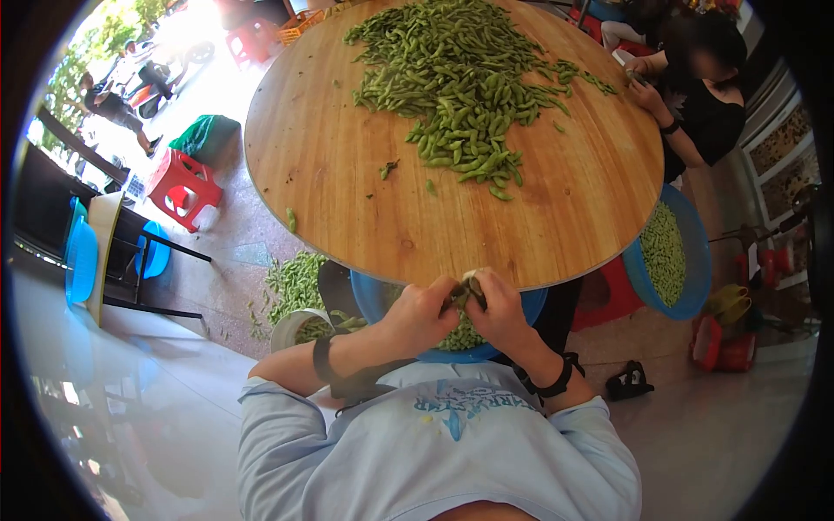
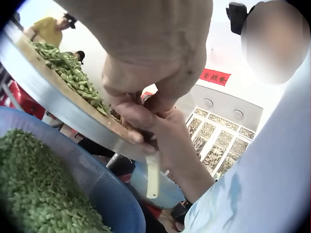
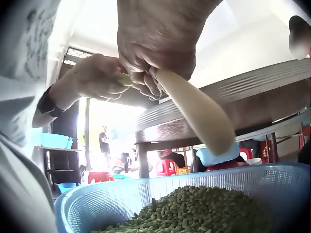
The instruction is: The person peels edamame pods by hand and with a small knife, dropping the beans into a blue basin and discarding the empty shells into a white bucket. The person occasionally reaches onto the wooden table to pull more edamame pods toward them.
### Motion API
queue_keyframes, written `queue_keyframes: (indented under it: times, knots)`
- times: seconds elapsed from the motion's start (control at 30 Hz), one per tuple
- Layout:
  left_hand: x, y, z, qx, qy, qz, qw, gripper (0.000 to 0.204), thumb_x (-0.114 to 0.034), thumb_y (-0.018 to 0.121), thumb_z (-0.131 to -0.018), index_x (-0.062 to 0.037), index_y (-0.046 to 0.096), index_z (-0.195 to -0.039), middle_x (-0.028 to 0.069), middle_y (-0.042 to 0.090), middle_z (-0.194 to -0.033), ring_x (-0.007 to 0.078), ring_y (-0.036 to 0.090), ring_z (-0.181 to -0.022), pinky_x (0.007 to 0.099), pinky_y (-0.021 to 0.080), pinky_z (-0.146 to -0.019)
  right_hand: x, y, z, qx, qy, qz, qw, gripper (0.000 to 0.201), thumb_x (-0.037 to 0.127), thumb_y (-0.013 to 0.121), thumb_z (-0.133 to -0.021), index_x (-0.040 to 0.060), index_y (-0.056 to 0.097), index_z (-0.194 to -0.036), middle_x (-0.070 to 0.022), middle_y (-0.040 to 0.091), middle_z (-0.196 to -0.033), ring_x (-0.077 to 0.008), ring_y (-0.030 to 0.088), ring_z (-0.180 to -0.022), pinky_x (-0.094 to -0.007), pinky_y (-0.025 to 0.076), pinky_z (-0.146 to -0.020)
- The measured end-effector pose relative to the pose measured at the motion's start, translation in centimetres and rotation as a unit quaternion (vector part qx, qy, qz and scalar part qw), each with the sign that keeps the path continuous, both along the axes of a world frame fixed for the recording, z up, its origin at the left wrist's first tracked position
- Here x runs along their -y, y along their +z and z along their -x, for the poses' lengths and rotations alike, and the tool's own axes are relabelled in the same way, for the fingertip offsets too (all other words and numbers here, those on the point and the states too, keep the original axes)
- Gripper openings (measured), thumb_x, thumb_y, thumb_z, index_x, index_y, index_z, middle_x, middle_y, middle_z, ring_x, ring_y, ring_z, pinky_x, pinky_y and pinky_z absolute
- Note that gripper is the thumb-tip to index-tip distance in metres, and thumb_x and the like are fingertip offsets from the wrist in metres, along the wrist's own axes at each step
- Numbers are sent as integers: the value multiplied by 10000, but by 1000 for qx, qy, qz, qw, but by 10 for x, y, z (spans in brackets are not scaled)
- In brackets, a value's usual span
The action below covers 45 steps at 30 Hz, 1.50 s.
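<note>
The bean pod (image 1: 459, 295) sits pinched between both hands at the round table's (image 1: 347, 174) near edge, above the blue basket (image 3: 97, 204) of shelled beans. The left hand (image 1: 424, 314) curls round its left end; the right hand (image 1: 497, 309) grips the other, also holding a pale tool (image 3: 194, 109), shown fully only in the wrist views. The head view alone shows the pod pile (image 1: 460, 78).

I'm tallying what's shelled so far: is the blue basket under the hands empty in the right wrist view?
No, the blue basket holds a heap of shelled green beans below both hands.
</note>
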<state>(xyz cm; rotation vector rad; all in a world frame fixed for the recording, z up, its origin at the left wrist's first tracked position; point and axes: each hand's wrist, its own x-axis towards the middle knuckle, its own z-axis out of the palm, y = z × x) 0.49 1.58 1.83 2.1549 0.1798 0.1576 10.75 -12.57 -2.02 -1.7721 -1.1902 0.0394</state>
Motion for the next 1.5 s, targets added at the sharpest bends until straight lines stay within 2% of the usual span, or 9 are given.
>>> queue_keyframes:
  times: [0.1, 0.17, 0.27, 0.4, 0.53, 0.6, 0.97, 1.17, 1.5]
  knots:
    - [-17, 28, 24, -15, -27, 2, 1000, 182, -22, 543, -773, 5, 534, -953, 176, 595, -675, 357, 605, -615, 400, 474, -539, 8, -6, 0, 21, 15, 40, 999, 303, -36, 603, -696, -22, 520, -987, -180, 566, -856, -354, 586, -736, -391, 493, -633]
    - [-45, 39, 40, -89, -69, -239, 964, 195, -42, 548, -779, -12, 528, -972, 173, 597, -722, 360, 611, -684, 438, 476, -586, 17, 1, -1, 45, 44, 36, 997, 286, -19, 621, -694, -14, 532, -965, -169, 575, -838, -338, 593, -728, -385, 496, -626]
    - [-79, 38, 37, -183, -27, -364, 913, 69, -74, 527, -768, -29, 548, -816, 171, 610, -785, 335, 627, -742, 435, 486, -616, 23, 2, 0, 90, 77, 40, 992, 260, 10, 652, -686, 0, 553, -927, -152, 590, -809, -309, 605, -719, -373, 498, -615]
    - [-126, 16, -24, -7, 43, -355, 934, 164, -97, 536, -825, -47, 628, -951, 162, 597, -802, 360, 604, -771, 451, 478, -690, 22, 4, -2, 99, 80, 66, 990, 255, 25, 675, -679, 0, 561, -906, -148, 599, -802, -301, 608, -705, -365, 501, -607]
    - [-159, -8, -83, 15, 53, -355, 933, 191, -47, 555, -788, -34, 620, -967, 172, 580, -872, 361, 588, -860, 430, 476, -739, 27, 1, -3, 53, 55, 60, 995, 249, 13, 675, -693, -10, 556, -910, -153, 595, -798, -308, 606, -686, -359, 497, -588]
    - [-167, -17, -94, 33, 45, -365, 929, 202, -26, 578, -755, -26, 609, -955, 184, 567, -888, 362, 578, -899, 426, 473, -753, 29, 0, -4, 13, 40, 4, 999, 188, -6, 667, -741, -14, 547, -886, -122, 545, -713, -232, 554, -577, -306, 428, -509]
    - [-197, -7, -94, -86, 72, -181, 977, 277, -28, 549, -720, -32, 645, -980, 173, 575, -978, 367, 564, -925, 413, 461, -773, 23, 19, -2, -107, 87, -7, 990, 211, 8, 628, -800, -45, 548, -988, -120, 532, -750, -200, 519, -605, -293, 423, -543]
    - [-205, -21, -85, 46, 69, -274, 958, 319, -37, 538, -730, -49, 641, -1032, 143, 563, -976, 337, 568, -922, 389, 469, -780, 21, 14, 0, -121, 86, -5, 989, 192, 16, 620, -813, -39, 551, -984, -118, 534, -745, -195, 511, -598, -292, 418, -544]
    - [-207, -31, -82, 82, 96, -306, 944, 165, -53, 582, -770, -27, 612, -931, 163, 555, -942, 358, 553, -932, 429, 460, -762, 17, 7, 3, -206, 78, -12, 975, 175, 30, 597, -847, -21, 559, -1010, -93, 512, -713, -171, 492, -598, -290, 407, -547]
